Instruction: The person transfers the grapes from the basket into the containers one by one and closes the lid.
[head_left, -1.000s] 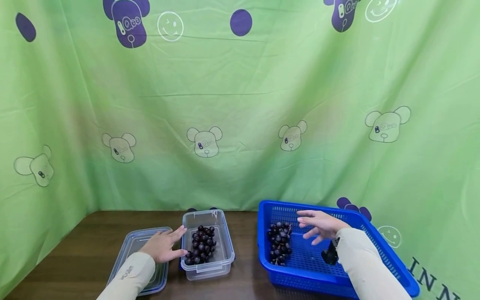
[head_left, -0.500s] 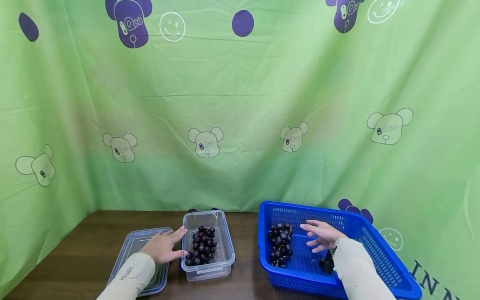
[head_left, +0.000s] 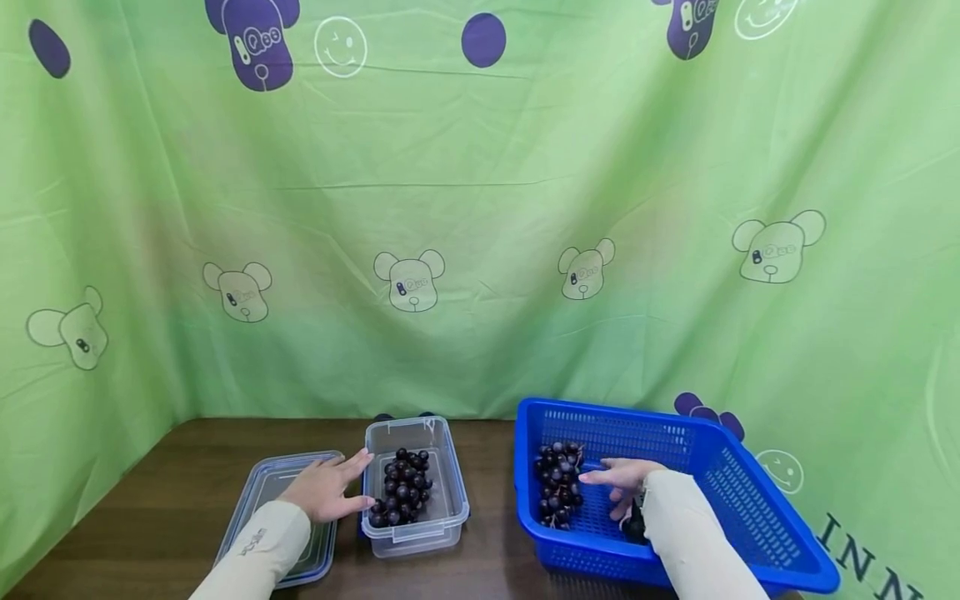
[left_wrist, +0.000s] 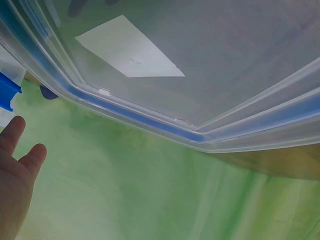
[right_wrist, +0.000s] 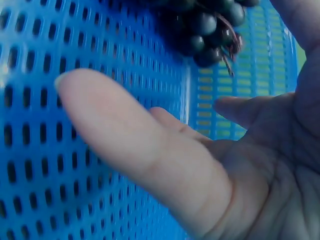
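Observation:
Inside the blue basket (head_left: 712,500), my right hand (head_left: 626,482) reaches toward a bunch of dark grapes (head_left: 558,487) at the basket's left side. In the right wrist view the thumb (right_wrist: 115,120) is extended over the perforated basket and the hand holds nothing; the grapes (right_wrist: 200,30) hang beyond it, apart from the palm. My left hand (head_left: 326,492) has its fingers spread, with fingertips at the left rim of a clear plastic container (head_left: 416,537). Another bunch of grapes (head_left: 403,492) lies in that container.
A clear lid with a blue seal (head_left: 318,550) lies on the brown table (head_left: 142,517) under my left forearm. It fills much of the left wrist view. Behind the table hangs a green printed curtain (head_left: 480,350).
My right hand has moved left and lower into the basket, closer to the grapes there. The left hand stays at the container's rim.

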